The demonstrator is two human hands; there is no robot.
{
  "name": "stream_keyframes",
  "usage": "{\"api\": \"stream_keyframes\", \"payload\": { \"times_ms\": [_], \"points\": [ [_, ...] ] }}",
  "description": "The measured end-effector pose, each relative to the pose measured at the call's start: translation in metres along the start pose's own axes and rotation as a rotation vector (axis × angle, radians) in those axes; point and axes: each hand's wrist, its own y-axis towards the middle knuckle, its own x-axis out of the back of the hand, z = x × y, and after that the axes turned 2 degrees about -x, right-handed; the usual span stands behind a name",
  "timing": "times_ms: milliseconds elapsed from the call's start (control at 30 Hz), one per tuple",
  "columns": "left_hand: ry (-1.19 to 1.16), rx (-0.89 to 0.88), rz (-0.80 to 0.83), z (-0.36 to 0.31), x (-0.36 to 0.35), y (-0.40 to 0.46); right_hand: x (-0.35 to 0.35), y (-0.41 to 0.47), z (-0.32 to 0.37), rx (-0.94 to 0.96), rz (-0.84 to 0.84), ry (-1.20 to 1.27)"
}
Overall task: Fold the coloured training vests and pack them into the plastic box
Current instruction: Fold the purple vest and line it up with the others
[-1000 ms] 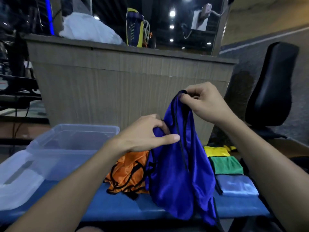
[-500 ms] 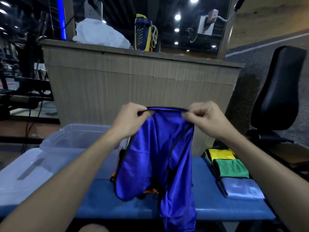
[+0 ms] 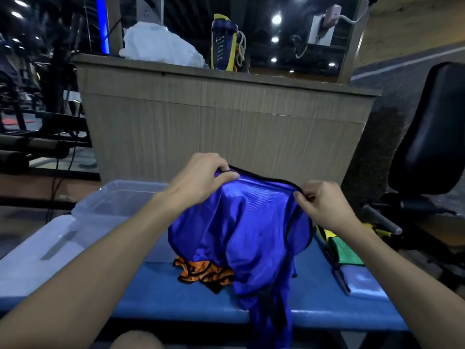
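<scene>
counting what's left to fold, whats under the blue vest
A crumpled orange vest pokes out from under the blue vest on the bench; anything further beneath is covered.

Blue vest (image 3: 241,222) held up by black-trimmed top edge – draped over crumpled orange vest (image 3: 201,272); clear plastic box (image 3: 113,205) open, left.

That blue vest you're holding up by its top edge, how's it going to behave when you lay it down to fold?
Probably very floppy: the blue vest sags in loose folds between the left hand and right hand, its tail hanging off the bench. Its sheen suggests it's slippery, so folds may slide open. It looks light.
</scene>
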Motion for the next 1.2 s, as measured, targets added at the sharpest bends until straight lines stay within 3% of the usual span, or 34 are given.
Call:
{"api": "stream_keyframes", "payload": {
  "times_ms": [133,267,333,467,533,667,767,867,967,1033,1133,1200],
  "points": [
    [-0.015,-0.075,0.058,0.0,-0.004,-0.007,-0.012,0.009,-0.01,-0.172,-0.074,-0.035],
    [0.013,-0.141,0.159,0.003,-0.022,-0.023,-0.009,0.026,-0.004,-0.442,-0.276,0.155],
    [0.018,-0.097,0.197,0.01,-0.033,-0.033,-0.003,0.034,0.002,-0.476,-0.295,0.22],
    [0.054,-0.017,0.258,0.032,-0.042,-0.052,0.003,0.038,-0.004,-0.448,-0.213,0.139],
    [0.092,0.033,0.3,0.045,-0.042,-0.061,-0.004,0.031,-0.022,-0.536,-0.161,0.203],
    [0.144,0.127,0.38,0.077,-0.045,-0.077,-0.022,0.006,-0.036,-0.886,-0.198,0.937],
    [-0.024,0.227,0.27,0.085,-0.045,-0.077,-0.032,-0.01,-0.027,-0.944,-0.009,1.04],
    [-0.424,0.382,0.155,0.067,-0.033,-0.056,-0.049,-0.021,-0.018,-0.964,0.188,1.108],
    [-1.0,0.535,0.011,0.038,-0.011,-0.027,-0.067,-0.029,-0.011,-0.896,0.337,0.813],
    [-1.184,0.546,-0.062,0.026,0.009,-0.011,-0.076,-0.033,-0.018,-0.84,0.376,0.536],
    [-0.842,0.381,0.064,0.021,0.018,-0.001,-0.083,-0.03,-0.024,-0.713,0.497,0.216],
    [-0.622,0.242,0.209,0.024,0.015,0.001,-0.079,-0.019,-0.005,-0.63,0.455,0.401]
  ]
}}
